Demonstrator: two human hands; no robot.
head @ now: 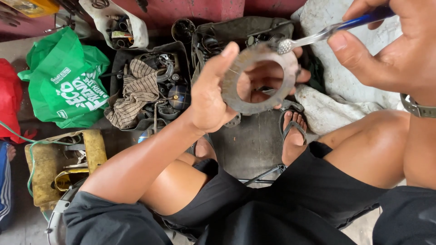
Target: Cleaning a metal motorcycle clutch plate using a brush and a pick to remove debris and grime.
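My left hand (213,97) holds up a flat grey metal ring plate (240,75), thumb on its left rim and fingers behind it. My right hand (390,43) grips a toothbrush (327,31) with a blue and clear handle. Its bristle head rests on the ring's upper right edge. Both hands are above my bare knees, over the floor. A grey watch strap (415,109) circles my right wrist.
A green shopping bag (68,81) lies at the left. A dark tray of engine parts with a checked rag (136,93) sits ahead. A yellow dirty container (93,145) is at lower left, a white cloth (336,81) at right, and my sandalled foot (293,131) below the ring.
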